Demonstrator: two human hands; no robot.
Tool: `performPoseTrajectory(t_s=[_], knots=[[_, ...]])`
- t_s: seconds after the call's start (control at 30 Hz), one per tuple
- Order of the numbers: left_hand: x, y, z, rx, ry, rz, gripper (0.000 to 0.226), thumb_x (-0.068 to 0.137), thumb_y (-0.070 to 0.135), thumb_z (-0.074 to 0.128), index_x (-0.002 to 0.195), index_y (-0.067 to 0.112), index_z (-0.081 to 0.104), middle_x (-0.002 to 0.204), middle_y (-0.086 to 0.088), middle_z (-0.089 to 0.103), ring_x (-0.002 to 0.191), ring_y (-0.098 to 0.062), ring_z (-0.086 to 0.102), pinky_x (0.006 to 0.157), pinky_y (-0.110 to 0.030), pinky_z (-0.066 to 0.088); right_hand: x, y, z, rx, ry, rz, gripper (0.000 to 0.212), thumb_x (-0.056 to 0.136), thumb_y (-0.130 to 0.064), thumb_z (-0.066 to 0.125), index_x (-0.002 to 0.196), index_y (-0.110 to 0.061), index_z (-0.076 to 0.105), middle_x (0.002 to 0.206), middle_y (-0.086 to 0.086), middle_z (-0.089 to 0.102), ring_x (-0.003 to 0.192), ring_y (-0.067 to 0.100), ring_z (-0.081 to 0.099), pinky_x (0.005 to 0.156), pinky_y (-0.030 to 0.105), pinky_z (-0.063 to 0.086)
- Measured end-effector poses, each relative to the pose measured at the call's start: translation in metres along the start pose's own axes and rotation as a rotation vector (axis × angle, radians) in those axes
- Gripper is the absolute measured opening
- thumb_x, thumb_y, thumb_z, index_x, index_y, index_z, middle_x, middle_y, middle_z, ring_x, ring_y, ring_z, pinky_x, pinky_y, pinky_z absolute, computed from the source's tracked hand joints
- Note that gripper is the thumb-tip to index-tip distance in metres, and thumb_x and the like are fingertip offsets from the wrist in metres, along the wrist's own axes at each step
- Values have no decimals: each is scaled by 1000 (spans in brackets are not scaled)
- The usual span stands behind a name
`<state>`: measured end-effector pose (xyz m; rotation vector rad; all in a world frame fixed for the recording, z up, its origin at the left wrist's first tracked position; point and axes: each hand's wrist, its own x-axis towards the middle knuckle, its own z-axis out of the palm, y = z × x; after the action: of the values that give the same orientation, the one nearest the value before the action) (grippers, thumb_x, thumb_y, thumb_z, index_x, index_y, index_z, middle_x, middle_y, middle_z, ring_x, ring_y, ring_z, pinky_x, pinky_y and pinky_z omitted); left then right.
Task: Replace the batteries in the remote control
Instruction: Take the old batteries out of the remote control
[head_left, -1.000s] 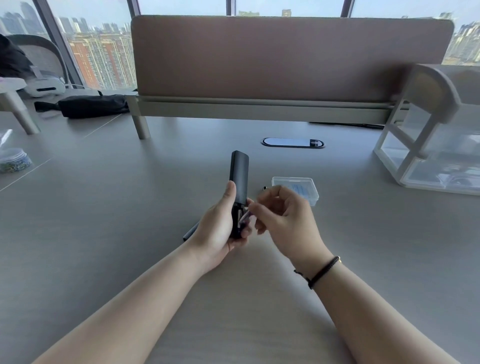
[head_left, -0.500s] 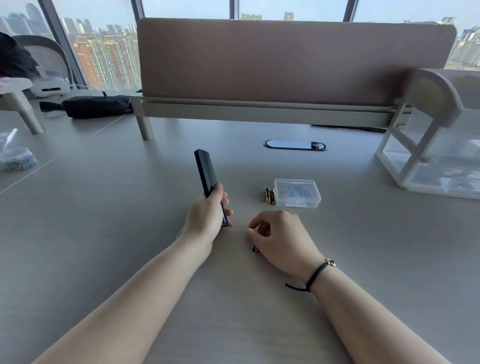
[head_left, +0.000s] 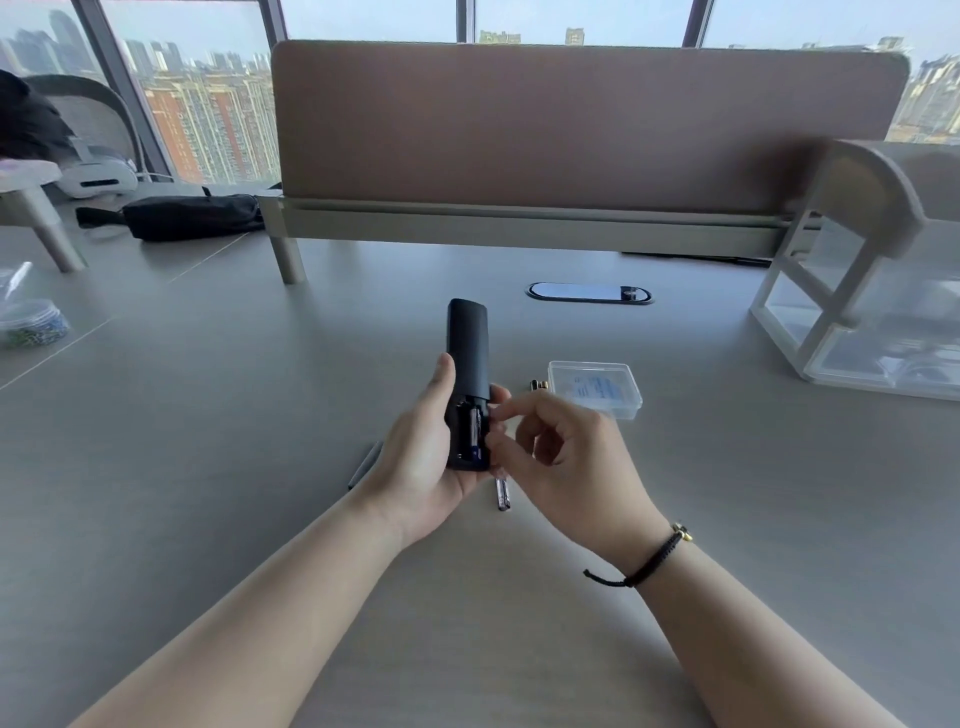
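A: Along the desk's (head_left: 208, 467) left edge, what lies about?

B: At that edge sits a tub of beads (head_left: 32, 323). Further back lie a black pouch (head_left: 192, 215) and a white headset (head_left: 96, 179). A brown screen (head_left: 571, 130) stands across the far side, with an oval cable port (head_left: 589, 292) just in front of it. Toward the right edge stands a clear organiser (head_left: 872, 291).

A: And nearer the middle?

B: A thin grey pen-like thing (head_left: 366, 463) pokes out from under the left wrist; I cannot tell what it is. One battery (head_left: 502, 493) lies on the desk below the hands. Two more batteries (head_left: 538, 385) lie touching the left side of a clear box (head_left: 595, 388).

A: The hands?

B: The left hand (head_left: 421, 457) grips the remote (head_left: 467, 384) above the desk, back side up, thumb along its left edge. Its compartment is uncovered with a battery inside. The right hand (head_left: 566, 457) has fingers curled, fingertip (head_left: 498, 413) and thumb touching the remote's right edge by the compartment. Whether it pinches anything, I cannot tell.
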<state>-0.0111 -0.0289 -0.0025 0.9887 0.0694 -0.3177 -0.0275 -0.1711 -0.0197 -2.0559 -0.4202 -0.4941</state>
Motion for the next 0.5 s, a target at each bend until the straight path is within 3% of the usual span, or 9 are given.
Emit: performPoseTrajectory(t_s=[0.13,0.27,0.4,0.5], knots=[[-1,-2,3,-15,13,-46,52,97,56,42,92,9,64,77,-2,59,65,-16,50,64,-27,48,-1,-2,0,-48,-27,-110,15,79,-10,78,91,-17,75,61,-20,55,50,4,49,54,8,33],[0,0,2,-33,71,-33,46,97,51,45,94,9,63,79,-2,60,62,-15,48,63,-27,46,-1,-2,-3,-140,-70,-170,20,78,-19,77,98,-22,77,67,-17,60,52,5,48,54,17,42],[-3,3,3,-10,69,-55,44,98,50,45,93,10,63,76,-1,60,58,-14,50,54,-23,47,-1,-3,-3,-155,-56,-211,14,78,-21,79,92,-24,79,64,-28,53,52,-2,49,54,16,40],[-4,2,2,2,62,-86,49,97,53,45,85,10,64,76,-1,56,57,-14,51,60,-27,44,-1,-2,-3,-171,-17,-240,5,77,-22,80,82,-21,79,61,-16,61,51,2,47,50,27,46]])
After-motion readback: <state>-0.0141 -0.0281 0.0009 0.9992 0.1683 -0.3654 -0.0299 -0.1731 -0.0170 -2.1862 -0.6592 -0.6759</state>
